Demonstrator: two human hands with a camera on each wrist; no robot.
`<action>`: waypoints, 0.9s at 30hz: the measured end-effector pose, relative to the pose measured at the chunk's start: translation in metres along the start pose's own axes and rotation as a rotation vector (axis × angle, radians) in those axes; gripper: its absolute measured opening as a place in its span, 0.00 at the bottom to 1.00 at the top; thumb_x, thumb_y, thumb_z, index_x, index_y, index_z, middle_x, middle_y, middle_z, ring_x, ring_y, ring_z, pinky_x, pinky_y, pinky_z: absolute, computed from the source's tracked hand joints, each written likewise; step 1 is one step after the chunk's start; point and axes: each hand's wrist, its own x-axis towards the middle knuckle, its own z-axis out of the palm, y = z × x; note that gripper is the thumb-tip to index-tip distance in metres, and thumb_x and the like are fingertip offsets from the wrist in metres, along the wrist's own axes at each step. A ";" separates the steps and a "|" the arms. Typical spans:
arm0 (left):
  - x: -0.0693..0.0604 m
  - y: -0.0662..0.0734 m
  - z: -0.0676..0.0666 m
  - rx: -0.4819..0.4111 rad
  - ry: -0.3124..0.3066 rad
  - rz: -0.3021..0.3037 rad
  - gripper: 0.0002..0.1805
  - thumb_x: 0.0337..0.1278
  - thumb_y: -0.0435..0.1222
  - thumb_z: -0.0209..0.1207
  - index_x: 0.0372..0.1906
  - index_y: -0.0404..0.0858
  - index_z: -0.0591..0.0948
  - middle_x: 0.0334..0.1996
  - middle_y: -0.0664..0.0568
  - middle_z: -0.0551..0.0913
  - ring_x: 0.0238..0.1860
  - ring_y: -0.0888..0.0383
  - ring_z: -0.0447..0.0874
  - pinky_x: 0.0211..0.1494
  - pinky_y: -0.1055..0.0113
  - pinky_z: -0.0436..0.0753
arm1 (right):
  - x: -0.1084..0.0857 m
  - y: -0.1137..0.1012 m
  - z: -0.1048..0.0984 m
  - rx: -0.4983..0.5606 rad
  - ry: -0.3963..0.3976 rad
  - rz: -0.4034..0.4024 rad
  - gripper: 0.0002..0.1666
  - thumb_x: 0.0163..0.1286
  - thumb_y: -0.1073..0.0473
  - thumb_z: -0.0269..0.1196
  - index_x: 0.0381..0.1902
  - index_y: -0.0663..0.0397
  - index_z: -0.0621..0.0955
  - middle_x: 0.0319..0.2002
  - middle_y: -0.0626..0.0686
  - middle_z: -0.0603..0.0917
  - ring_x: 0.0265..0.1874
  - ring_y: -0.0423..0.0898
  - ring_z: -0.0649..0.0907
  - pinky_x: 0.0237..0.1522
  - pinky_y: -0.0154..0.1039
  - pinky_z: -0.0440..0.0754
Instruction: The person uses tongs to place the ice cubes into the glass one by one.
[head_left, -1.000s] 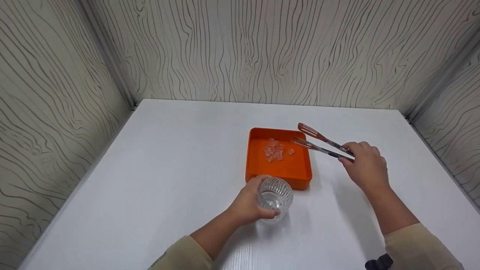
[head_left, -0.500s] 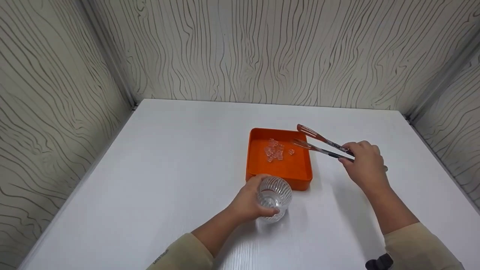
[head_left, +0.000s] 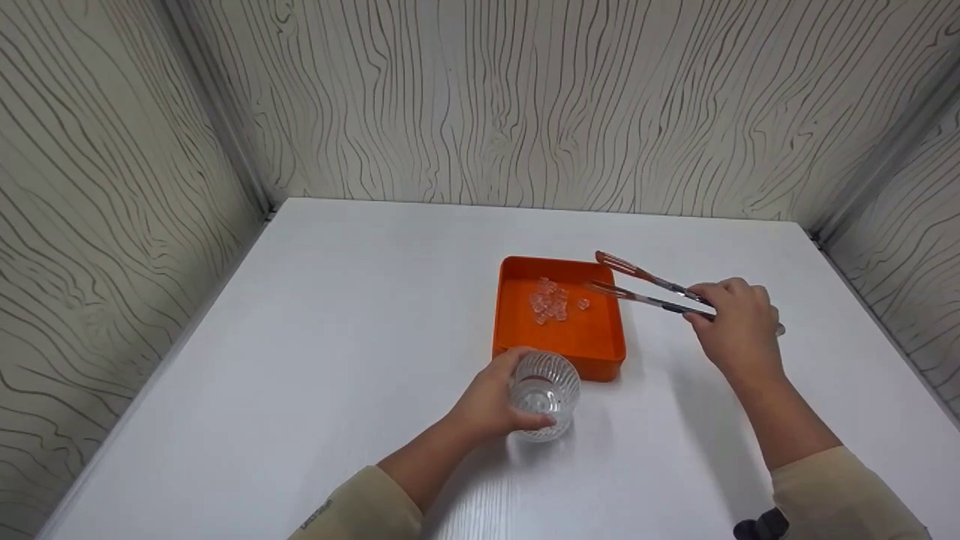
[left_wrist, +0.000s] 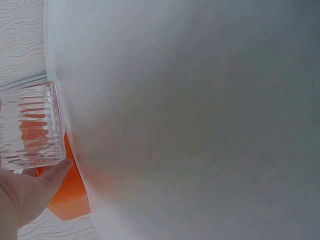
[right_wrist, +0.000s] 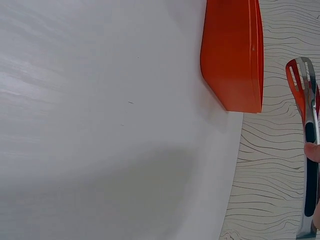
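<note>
Wide passage over the left tabletop (head_left: 337,315), with glass (head_left: 546,390), orange tray (head_left: 592,330) and tongs (head_left: 649,300) as obstacles right of centre.

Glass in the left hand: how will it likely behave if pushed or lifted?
The glass looks stiff and possibly breakable, given its clear, glassy sides. Its ribbing may aid grip, but its round shape could let it roll if tipped.
</note>
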 end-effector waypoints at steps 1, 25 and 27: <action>0.000 0.000 0.000 0.000 0.004 -0.002 0.46 0.25 0.50 0.74 0.58 0.60 0.64 0.55 0.63 0.70 0.59 0.58 0.67 0.59 0.53 0.72 | 0.000 0.000 0.001 0.000 -0.002 0.003 0.18 0.56 0.63 0.65 0.46 0.55 0.78 0.41 0.60 0.74 0.43 0.61 0.69 0.32 0.57 0.66; 0.003 -0.004 0.002 -0.022 0.003 0.009 0.45 0.26 0.51 0.74 0.57 0.63 0.63 0.53 0.61 0.69 0.57 0.57 0.68 0.58 0.54 0.72 | 0.003 -0.022 0.030 -0.026 -0.246 0.011 0.15 0.59 0.59 0.64 0.44 0.56 0.78 0.41 0.59 0.74 0.43 0.59 0.68 0.34 0.56 0.72; 0.003 -0.004 0.001 -0.016 0.002 0.008 0.44 0.26 0.51 0.74 0.57 0.63 0.63 0.53 0.61 0.69 0.57 0.57 0.67 0.58 0.53 0.72 | 0.004 -0.024 0.032 -0.032 -0.255 0.005 0.15 0.59 0.60 0.64 0.44 0.56 0.78 0.40 0.59 0.74 0.43 0.58 0.69 0.35 0.55 0.71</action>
